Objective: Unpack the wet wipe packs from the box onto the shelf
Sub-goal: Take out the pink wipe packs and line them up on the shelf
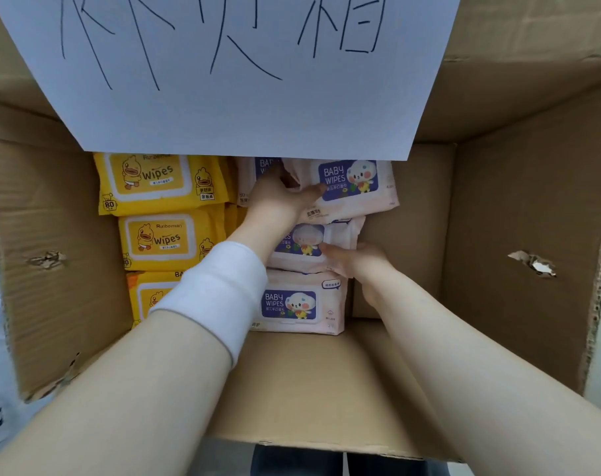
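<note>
Past the box wall (309, 389), left hand (285, 197) grips the one-o'clock pink pack (354, 187), right hand (357, 262) touches the middle pack (302, 242), grip unclear; lift-out likely next.

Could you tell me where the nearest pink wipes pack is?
Head view: the pink pack lies in the box, below the right hand, right of the yellow packs.

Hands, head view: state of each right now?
Left hand: grips the top pink pack.
Right hand: grips the middle pink pack.
</note>
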A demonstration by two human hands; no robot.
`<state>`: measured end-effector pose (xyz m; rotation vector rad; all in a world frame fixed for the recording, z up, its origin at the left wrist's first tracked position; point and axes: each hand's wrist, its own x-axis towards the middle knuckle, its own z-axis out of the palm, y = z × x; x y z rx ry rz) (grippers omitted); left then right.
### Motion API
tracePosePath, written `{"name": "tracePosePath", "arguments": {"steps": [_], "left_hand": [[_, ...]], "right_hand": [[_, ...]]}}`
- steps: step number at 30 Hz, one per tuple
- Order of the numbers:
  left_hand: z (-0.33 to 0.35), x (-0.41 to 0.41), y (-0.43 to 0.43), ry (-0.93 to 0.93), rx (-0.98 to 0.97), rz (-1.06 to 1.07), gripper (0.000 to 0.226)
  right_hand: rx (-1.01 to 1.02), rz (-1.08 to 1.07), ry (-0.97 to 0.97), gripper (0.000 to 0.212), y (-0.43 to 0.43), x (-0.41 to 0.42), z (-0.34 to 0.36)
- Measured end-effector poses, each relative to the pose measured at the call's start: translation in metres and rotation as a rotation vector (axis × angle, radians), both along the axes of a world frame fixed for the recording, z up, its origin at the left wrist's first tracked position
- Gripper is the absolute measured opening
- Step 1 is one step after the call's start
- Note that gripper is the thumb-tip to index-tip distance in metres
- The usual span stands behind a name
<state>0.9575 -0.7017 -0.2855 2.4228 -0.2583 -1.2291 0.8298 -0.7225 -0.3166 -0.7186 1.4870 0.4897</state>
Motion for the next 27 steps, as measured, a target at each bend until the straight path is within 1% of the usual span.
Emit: {"name": "tracePosePath", "arguments": {"steps": [4, 6, 8, 9, 13, 15, 18, 20, 21, 24, 26, 27], "left_hand": [[0.001, 0.005, -0.010, 0.139, -0.029, 0.118, 0.063], [-0.001, 0.007, -0.013, 0.183, -0.020, 0.097, 0.067], [-0.004, 0.008, -0.014, 0.197, -0.020, 0.087, 0.065], [-0.006, 0.008, -0.015, 0.197, -0.022, 0.092, 0.064], [-0.008, 0.002, -0.017, 0.162, -0.052, 0.139, 0.056], [-0.005, -0.003, -0.020, 0.131, -0.061, 0.153, 0.050], [-0.001, -0.006, -0.026, 0.108, -0.055, 0.157, 0.041], [0.006, -0.004, -0.022, 0.123, -0.090, 0.195, 0.043], [0.013, -0.003, -0.016, 0.149, -0.129, 0.236, 0.046], [0.038, 0.004, 0.012, 0.190, -0.211, 0.329, 0.051], [0.054, 0.010, 0.035, 0.240, -0.255, 0.396, 0.047], [0.064, 0.012, 0.048, 0.262, -0.279, 0.436, 0.045]], "right_hand": [[-0.053, -0.023, -0.037, 0.041, 0.007, 0.001, 0.000], [-0.106, -0.002, -0.056, 0.044, 0.010, 0.003, -0.003], [-0.118, 0.029, -0.041, 0.057, 0.011, 0.004, -0.008], [-0.117, 0.026, -0.040, 0.059, 0.012, 0.005, -0.010], [-0.138, 0.024, -0.038, 0.061, 0.010, 0.005, -0.012], [-0.183, 0.031, -0.051, 0.055, 0.010, 0.006, -0.010], [-0.222, 0.041, -0.091, 0.037, 0.010, 0.007, -0.004], [-0.240, 0.019, -0.104, 0.028, 0.010, 0.005, 0.003], [-0.246, -0.009, -0.100, 0.027, 0.010, 0.003, 0.007], [-0.227, -0.105, -0.035, 0.036, 0.010, -0.007, 0.029], [-0.166, -0.182, 0.003, 0.048, 0.010, -0.017, 0.045], [-0.135, -0.220, 0.004, 0.051, 0.009, -0.024, 0.054]]}}
